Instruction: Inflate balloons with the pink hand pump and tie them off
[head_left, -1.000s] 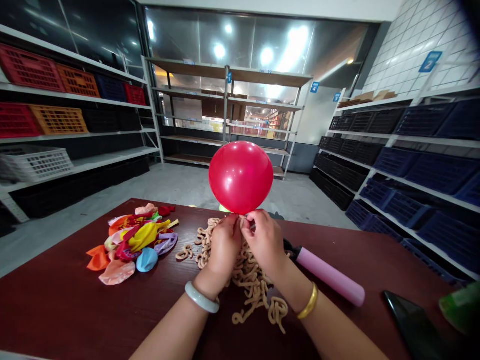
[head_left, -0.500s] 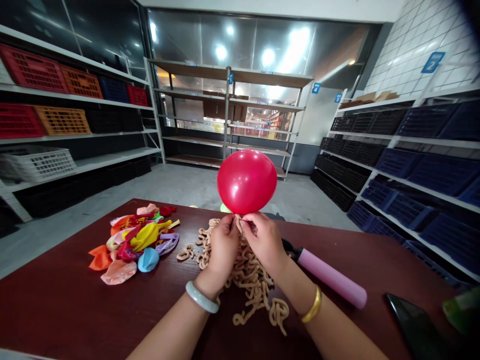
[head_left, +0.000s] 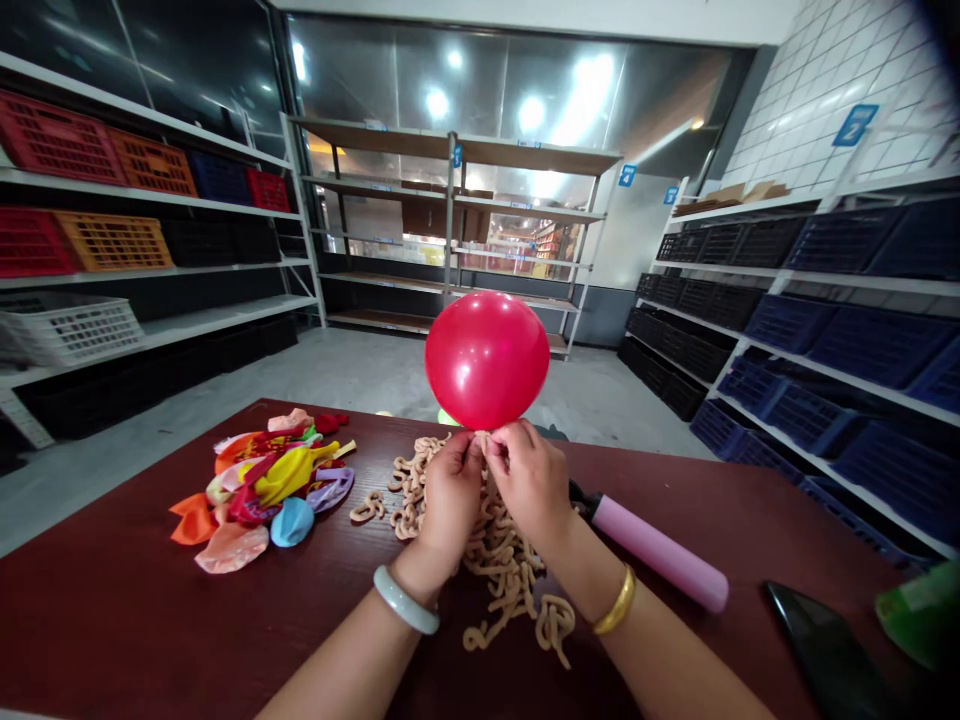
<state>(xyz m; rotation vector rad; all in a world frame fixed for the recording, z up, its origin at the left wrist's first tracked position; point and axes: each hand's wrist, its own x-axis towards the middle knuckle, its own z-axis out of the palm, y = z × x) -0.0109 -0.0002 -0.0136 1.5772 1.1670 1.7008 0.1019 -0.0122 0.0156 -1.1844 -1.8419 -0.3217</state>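
An inflated red balloon stands upright above the table's far edge, its neck end down. My left hand is closed in a pinch just under it. From the other side my right hand pinches at the same neck, fingertips touching the left ones. A short bit of tan cord shows between the fingertips; the neck itself is mostly hidden. Below and behind my hands lies a loose heap of curled tan cords, partly covered by my wrists.
Limp balloons in several colours lie on the left of the dark red table. To the right are a pink hand pump, a black phone and a green object. Shelves with crates line the room.
My fingertips have drawn closer together under the balloon, and less of the tan cord shows. The view has shifted slightly; the things on the table lie as before.
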